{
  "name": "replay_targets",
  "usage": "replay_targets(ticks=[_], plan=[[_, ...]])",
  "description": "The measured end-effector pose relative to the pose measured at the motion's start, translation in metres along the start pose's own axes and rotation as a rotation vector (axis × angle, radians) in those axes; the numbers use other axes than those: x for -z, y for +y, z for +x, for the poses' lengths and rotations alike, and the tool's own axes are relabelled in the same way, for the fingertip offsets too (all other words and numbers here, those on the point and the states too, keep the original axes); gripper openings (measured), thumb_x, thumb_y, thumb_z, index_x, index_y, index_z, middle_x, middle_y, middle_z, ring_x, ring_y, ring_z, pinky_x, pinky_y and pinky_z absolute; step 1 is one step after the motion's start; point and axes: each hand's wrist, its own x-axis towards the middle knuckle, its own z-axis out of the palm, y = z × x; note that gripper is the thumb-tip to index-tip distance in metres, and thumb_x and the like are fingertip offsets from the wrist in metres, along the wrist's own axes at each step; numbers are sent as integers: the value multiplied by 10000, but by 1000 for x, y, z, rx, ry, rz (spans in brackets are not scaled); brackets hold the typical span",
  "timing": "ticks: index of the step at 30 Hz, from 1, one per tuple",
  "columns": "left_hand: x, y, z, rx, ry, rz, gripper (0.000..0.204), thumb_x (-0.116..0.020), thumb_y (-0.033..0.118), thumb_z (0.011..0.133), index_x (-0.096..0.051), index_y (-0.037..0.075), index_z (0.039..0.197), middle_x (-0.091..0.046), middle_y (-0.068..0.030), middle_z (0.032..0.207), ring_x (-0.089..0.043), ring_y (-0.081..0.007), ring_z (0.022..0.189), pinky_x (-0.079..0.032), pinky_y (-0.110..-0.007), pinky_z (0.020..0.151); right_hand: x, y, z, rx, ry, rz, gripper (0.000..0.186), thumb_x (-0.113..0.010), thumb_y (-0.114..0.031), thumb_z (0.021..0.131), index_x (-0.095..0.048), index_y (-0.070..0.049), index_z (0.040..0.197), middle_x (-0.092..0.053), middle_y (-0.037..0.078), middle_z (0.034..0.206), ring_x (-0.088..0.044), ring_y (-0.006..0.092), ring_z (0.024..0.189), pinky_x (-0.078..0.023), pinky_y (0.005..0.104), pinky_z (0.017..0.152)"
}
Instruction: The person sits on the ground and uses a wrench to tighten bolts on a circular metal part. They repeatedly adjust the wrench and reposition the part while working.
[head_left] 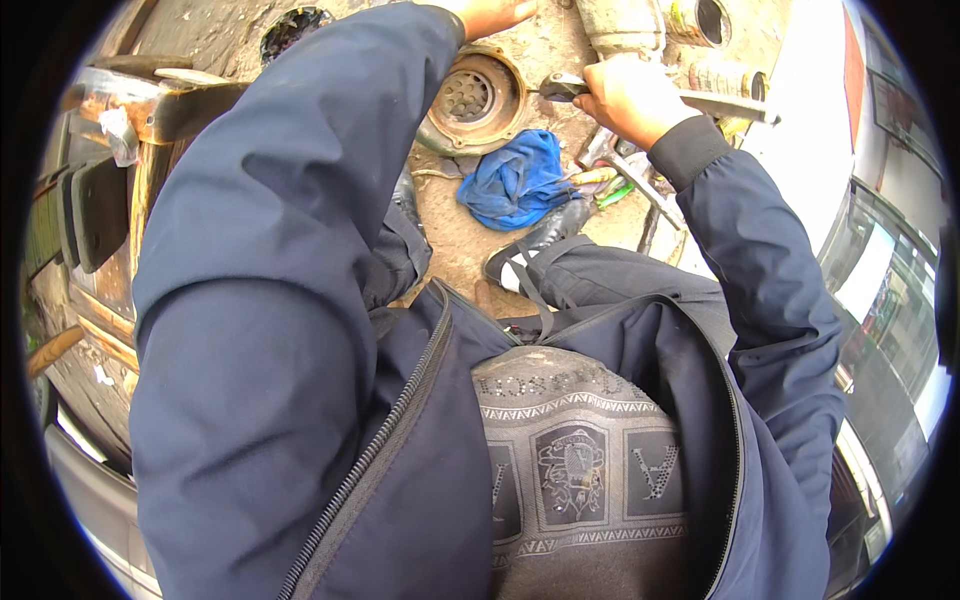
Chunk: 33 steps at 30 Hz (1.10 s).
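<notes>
Right hand [628, 98]: fist closed around a dark-handled tool [562, 88], its tip hidden toward the round rusty metal part [477, 100].
Left hand [492, 14]: cut off at top edge; grip cannot be told.
Ground: blue rag [520, 180] just below the part; loose tools [625, 170] beside it, partly hidden by the sleeve.

A single head-worn fisheye view looks steeply down the person's own torso and navy jacket [300, 330], close enough that the sleeves fill the near frame, while the dirt ground [455, 225] and both hands lie far at the top edge, straight lines bending toward the dark circular rim.
</notes>
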Motion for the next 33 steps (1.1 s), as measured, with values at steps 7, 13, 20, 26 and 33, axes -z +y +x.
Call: replay_targets(ticks=[7, 13, 20, 26, 33], plan=[[1, -4, 2, 33, -109, -58, 444, -651, 419, 893, -717, 40, 1114, -711, -206, 1054, -648, -389, 1036, -481, -501, 979, -50, -18, -42, -755, -221, 1231, 463, -642, -424, 995, -695, 35, 955, -690, 91, 728, -663, 164, 620, -530, 337, 561], [0, -1, 1, -14, 0, -62, 452, -695, 417, 865, -703, 20, 1082, -703, -211, 1029, -645, -393, 1024, -496, -497, 943, -87, -55, -55, -925, -102, 1714, 352, -615, -349, 1039, -644, -22, 1166, -702, 52, 799, -574, 85, 572, -461, 232, 494], [-10, -2, 1, 11, 40, -68, 452, -709, 425, 846, -697, 18, 1044, -699, -221, 996, -657, -406, 966, -517, -510, 889, -98, -74, -44, -948, -18, 1946, 326, -622, -343, 1043, -633, -20, 1088, -714, 85, 812, -583, 103, 561, -492, 254, 496], [-12, -4, 1, 8, 73, -55, 440, -705, 419, 841, -693, 21, 1029, -700, -221, 984, -666, -408, 957, -530, -513, 856, -103, -86, -44, -940, -2, 2049, 373, -598, -376, 1057, -618, -7, 1108, -718, 111, 837, -608, 129, 595, -514, 277, 526], [-12, -3, 0, 19, 39, -43, 457, -708, 435, 838, -695, 24, 1038, -702, -215, 993, -669, -403, 956, -526, -519, 861, -97, -113, -27, -901, 70, 2265, 344, -576, -365, 1073, -607, -28, 1135, -705, 114, 857, -613, 154, 639, -530, 297, 566]])
